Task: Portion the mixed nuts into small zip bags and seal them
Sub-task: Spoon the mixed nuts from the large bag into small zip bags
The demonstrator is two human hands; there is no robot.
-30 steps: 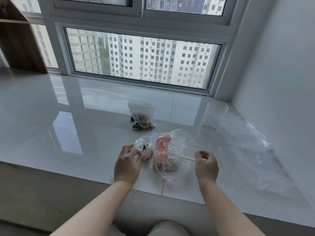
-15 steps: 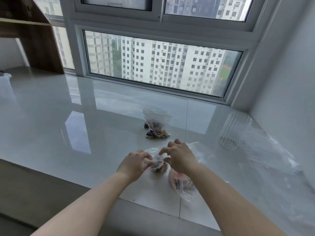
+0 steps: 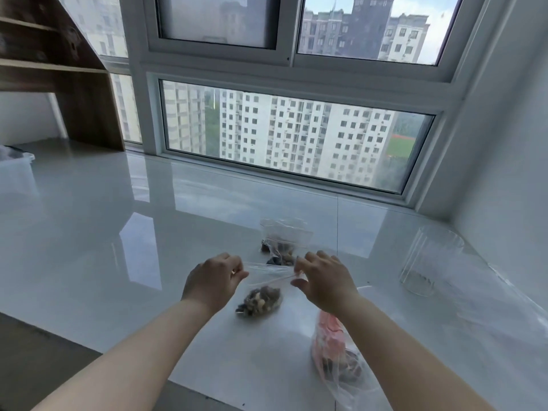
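A small clear zip bag point(image 3: 262, 298) with mixed nuts in its bottom lies on the glossy white sill. My left hand point(image 3: 212, 281) pinches the left end of its zip strip. At the strip's right end, my right hand point(image 3: 324, 281) pinches it too. The strip is stretched between both hands. A second small bag of nuts point(image 3: 283, 244) sits just behind the hands. The large clear bag point(image 3: 338, 360) with a pink label and the remaining nuts lies under my right forearm.
An empty ribbed glass jar point(image 3: 427, 262) stands at the right. Crumpled clear plastic sheet point(image 3: 489, 315) spreads near the right wall. A white bin point(image 3: 16, 170) and a wooden shelf unit point(image 3: 59, 78) are at the far left. The sill's front edge runs below my forearms.
My right hand let go of the large bag and came over to the small bag. Both hands now hold its zip strip stretched apart. The camera tilted up.
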